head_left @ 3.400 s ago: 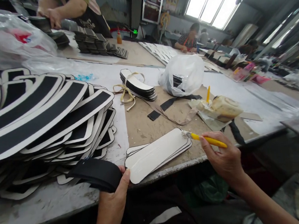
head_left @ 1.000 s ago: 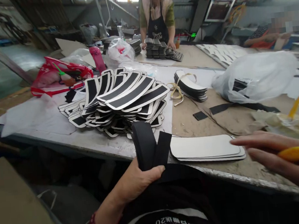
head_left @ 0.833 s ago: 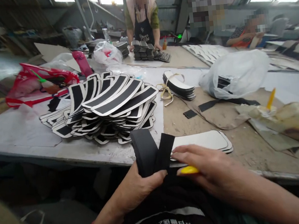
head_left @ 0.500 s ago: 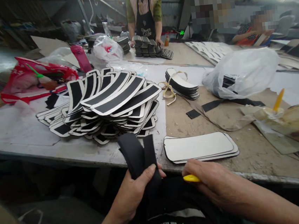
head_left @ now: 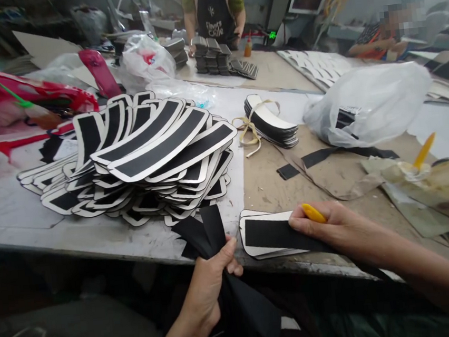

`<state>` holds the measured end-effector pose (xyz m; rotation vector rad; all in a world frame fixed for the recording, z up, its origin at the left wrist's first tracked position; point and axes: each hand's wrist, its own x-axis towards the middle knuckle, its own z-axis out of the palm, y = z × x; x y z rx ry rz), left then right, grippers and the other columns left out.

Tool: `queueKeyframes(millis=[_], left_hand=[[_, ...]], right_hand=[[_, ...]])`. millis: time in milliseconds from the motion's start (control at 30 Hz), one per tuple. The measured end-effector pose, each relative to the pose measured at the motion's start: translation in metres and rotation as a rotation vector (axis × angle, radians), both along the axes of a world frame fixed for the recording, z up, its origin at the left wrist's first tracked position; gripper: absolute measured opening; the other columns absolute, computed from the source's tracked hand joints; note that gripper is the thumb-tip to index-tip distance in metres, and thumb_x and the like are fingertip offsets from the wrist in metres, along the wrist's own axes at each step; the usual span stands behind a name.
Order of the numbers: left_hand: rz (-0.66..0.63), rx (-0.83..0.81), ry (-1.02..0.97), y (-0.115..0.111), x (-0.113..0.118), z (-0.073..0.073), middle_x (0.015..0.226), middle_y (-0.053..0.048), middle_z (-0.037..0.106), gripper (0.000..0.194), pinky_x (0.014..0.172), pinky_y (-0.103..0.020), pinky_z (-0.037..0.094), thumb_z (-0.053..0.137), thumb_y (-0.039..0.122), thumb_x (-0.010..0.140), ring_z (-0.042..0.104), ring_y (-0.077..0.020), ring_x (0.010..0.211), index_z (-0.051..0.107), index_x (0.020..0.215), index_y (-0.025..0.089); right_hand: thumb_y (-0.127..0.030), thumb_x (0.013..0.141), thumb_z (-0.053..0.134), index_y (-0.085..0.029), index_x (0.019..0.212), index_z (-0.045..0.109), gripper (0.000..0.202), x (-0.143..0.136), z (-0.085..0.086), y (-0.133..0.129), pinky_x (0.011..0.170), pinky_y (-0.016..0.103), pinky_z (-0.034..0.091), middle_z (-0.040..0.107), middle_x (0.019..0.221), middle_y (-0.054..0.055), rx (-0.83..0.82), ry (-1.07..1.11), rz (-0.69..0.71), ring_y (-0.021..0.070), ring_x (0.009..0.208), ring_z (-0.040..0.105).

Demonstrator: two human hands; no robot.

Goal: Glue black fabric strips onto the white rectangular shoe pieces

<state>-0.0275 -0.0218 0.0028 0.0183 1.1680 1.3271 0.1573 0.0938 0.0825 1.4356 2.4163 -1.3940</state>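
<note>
At the table edge, my left hand [head_left: 213,275] is closed around a bundle of black strips [head_left: 213,225]; their ends stick up above my thumb and the rest hangs down. My right hand [head_left: 333,227] pinches one black strip [head_left: 268,233], which lies along the top piece of a small stack of white rounded pieces [head_left: 252,250]. A yellow tool [head_left: 313,213] sits in the same hand; its working end is hidden, so its kind is unclear. Left of that stack lies a big pile of white curved pieces [head_left: 158,143] with black strips on them.
A tied bundle of curved pieces [head_left: 271,119], a white plastic bag [head_left: 372,101] and a loose black strip [head_left: 292,170] lie further back. A bag with a yellow nozzle [head_left: 425,150] is at right, red bags [head_left: 39,101] at left. A co-worker [head_left: 215,10] stands across the table.
My right hand has moved up from the table edge onto the small white stack, and a black strip now lies there under its fingers. The view has shifted slightly.
</note>
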Motion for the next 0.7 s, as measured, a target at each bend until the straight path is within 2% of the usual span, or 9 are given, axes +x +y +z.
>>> queueKeyframes(millis=[100, 233, 333, 533, 700], left_hand=[[-0.005, -0.022, 0.054, 0.005, 0.005, -0.003, 0.051, 0.007, 0.037, 0.031, 0.047, -0.021, 0.036, 0.074, 0.037, 0.067, 0.032, -0.0060, 0.047, 0.057, 0.079, 0.013], [-0.070, 0.037, 0.173, 0.008, 0.008, -0.006, 0.052, 0.006, 0.040, 0.030, 0.049, -0.022, 0.035, 0.069, 0.040, 0.071, 0.036, -0.0075, 0.049, 0.054, 0.071, 0.015], [-0.108, 0.055, 0.235, 0.009, 0.008, -0.008, 0.056, 0.005, 0.046, 0.026, 0.051, -0.021, 0.035, 0.070, 0.036, 0.071, 0.040, -0.0078, 0.052, 0.055, 0.073, 0.015], [-0.078, -0.004, 0.301, 0.012, 0.011, -0.009, 0.065, 0.003, 0.054, 0.026, 0.055, -0.022, 0.040, 0.074, 0.032, 0.065, 0.047, -0.0093, 0.056, 0.057, 0.075, 0.015], [-0.057, -0.014, 0.439, 0.015, 0.013, -0.006, 0.075, -0.002, 0.064, 0.031, 0.071, -0.031, 0.047, 0.075, 0.034, 0.062, 0.059, -0.0193, 0.072, 0.064, 0.084, 0.015]], right_hand=[[-0.046, 0.084, 0.042, -0.020, 0.067, 0.052, 0.033, -0.009, -0.016, 0.008, 0.055, 0.023, 0.035, 0.054, 0.063, -0.001, 0.009, -0.094, 0.060, 0.0140, 0.060, 0.049], [-0.042, 0.083, 0.043, -0.019, 0.069, 0.054, 0.029, -0.014, -0.031, 0.016, 0.055, 0.024, 0.034, 0.059, 0.067, 0.002, 0.044, -0.216, 0.096, 0.0162, 0.062, 0.052], [-0.040, 0.084, 0.043, -0.018, 0.071, 0.055, 0.028, -0.013, -0.035, 0.018, 0.055, 0.025, 0.034, 0.061, 0.068, 0.004, 0.047, -0.243, 0.109, 0.0165, 0.063, 0.053], [-0.036, 0.086, 0.043, -0.018, 0.072, 0.056, 0.026, -0.014, -0.038, 0.018, 0.056, 0.024, 0.034, 0.063, 0.071, 0.005, 0.047, -0.257, 0.115, 0.0163, 0.065, 0.055], [-0.036, 0.086, 0.042, -0.018, 0.072, 0.056, 0.027, -0.013, -0.043, 0.019, 0.058, 0.024, 0.035, 0.064, 0.073, 0.006, 0.044, -0.272, 0.103, 0.0166, 0.066, 0.056]])
